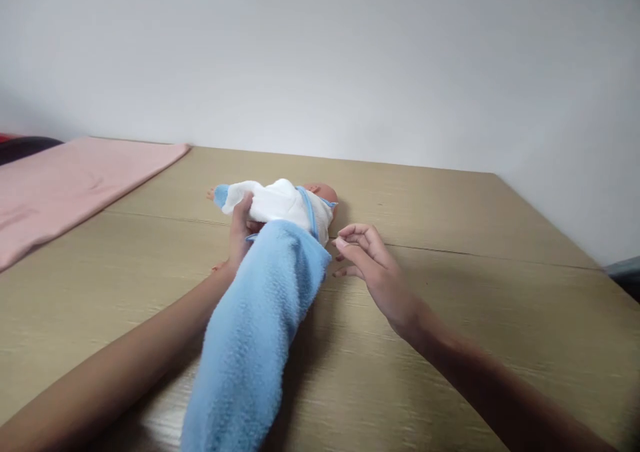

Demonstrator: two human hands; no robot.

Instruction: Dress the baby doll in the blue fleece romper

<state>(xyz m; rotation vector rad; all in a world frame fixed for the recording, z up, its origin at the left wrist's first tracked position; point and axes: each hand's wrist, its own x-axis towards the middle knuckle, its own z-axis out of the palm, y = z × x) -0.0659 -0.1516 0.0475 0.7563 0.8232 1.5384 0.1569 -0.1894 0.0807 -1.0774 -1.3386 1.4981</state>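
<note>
A baby doll (287, 202) in a white garment with blue trim lies on its back on the wooden table (450, 225), head away from me. A light blue fleece blanket (255, 332) is wrapped round its lower body and runs toward me. My left hand (241, 233) grips the doll's white sleeve by the blanket's top edge. My right hand (369, 260) hovers just right of the blanket, its fingers loosely curled and apart, holding nothing.
A pink cloth (65, 185) lies spread at the table's far left. A dark object (25, 147) shows behind it. A plain white wall (350, 59) stands beyond the table's back edge. A grey object (625, 275) sits off the right edge.
</note>
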